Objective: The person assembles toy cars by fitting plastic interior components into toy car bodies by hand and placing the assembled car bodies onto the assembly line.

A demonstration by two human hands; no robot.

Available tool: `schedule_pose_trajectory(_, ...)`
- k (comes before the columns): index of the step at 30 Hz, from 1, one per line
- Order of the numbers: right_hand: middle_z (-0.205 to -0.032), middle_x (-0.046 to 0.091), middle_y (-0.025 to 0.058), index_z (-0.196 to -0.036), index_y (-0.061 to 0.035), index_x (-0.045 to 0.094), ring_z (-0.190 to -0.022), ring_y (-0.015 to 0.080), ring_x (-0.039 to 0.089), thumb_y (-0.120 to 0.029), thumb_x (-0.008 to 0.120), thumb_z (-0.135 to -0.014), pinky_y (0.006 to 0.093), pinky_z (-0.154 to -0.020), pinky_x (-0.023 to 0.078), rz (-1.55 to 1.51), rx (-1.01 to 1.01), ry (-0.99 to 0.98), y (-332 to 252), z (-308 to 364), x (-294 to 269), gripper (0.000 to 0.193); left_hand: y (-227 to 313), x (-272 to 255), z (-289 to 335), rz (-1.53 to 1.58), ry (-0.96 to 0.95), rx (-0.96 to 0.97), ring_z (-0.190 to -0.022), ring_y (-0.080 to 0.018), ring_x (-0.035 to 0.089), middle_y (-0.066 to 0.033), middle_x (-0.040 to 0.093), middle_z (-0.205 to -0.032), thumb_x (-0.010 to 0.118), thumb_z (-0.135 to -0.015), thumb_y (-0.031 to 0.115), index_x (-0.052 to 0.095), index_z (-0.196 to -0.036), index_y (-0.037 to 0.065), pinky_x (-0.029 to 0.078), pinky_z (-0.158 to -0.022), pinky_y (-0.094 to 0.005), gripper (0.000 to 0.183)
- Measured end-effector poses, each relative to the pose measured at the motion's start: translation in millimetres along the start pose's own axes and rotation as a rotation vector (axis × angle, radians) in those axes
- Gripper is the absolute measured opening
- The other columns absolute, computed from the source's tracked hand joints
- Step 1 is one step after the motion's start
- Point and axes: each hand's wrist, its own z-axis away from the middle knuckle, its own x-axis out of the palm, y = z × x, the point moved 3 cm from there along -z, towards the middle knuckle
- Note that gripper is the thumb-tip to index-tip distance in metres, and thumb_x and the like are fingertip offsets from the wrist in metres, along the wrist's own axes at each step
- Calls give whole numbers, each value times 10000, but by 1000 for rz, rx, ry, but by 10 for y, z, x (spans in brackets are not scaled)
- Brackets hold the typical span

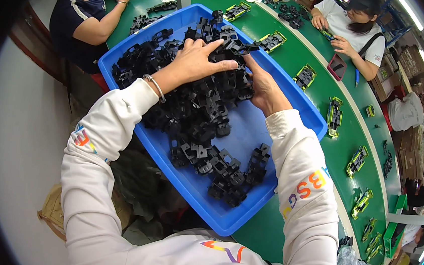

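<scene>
One blue tray, dozens of black plastic parts heaped toward its far-left corner, a smaller cluster near the front edge. Left hand lies flat on the heap, fingers spread, gripping nothing. Right hand digs in beside it, fingers buried; its grip cannot be told. Nine or so yellow-framed assemblies ride the green conveyor past the tray's right edge. Two other people work there.
</scene>
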Motion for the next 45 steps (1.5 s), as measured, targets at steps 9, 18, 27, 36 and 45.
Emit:
schedule_pose_trajectory(9, -1198, 586, 80, -1349, -94, 470, -1101, 187, 581, -287, 681, -913, 342, -908, 495, 81, -171, -55, -25, 533, -26, 521, 511, -12, 360, 226, 132, 185, -1186, -395, 469, -215, 479, -1288, 723, -761, 649, 379, -1508, 175, 396, -1040, -485, 950)
schedule_pose_trajectory(18, -1145, 630, 45, -1445, -124, 464, -1042, 138, 581, -29, 620, -893, 278, -922, 440, -11, -498, -103, -271, 1032, 49, 582, 1070, -420, 727, 380, 504, 526, -1069, -292, 511, -128, 466, -1139, 818, -773, 210, 435, -1478, 236, 452, -971, -390, 803)
schedule_pose_trajectory(27, -1149, 645, 53, -1398, -117, 507, -986, 156, 655, -97, 595, -942, 290, -856, 548, -12, -635, -76, -419, 1846, -382, 465, 2109, -631, 1318, 610, 367, 549, -1156, -337, 501, -161, 487, -1235, 788, -827, 184, 390, -1506, 122, 401, -1034, -369, 789)
schedule_pose_trajectory(36, -1138, 645, 41, -1402, -122, 504, -972, 149, 652, -114, 534, -959, 300, -844, 550, -50, -516, 267, 105, 3625, -1485, 444, 3296, 577, 1966, 572, 296, 590, -1090, -408, 501, -210, 464, -1218, 844, -706, 259, 422, -1477, 199, 451, -941, -451, 881)
schedule_pose_trajectory(45, -1140, 629, 30, -1426, -71, 469, -1007, 142, 620, -81, 598, -880, 282, -873, 522, -194, -313, 376, 983, 4293, -2392, 561, 3793, 1562, 2667, 480, -31, 454, -1185, -422, 478, -247, 414, -1359, 808, -742, 306, 353, -1524, 194, 451, -943, -490, 911)
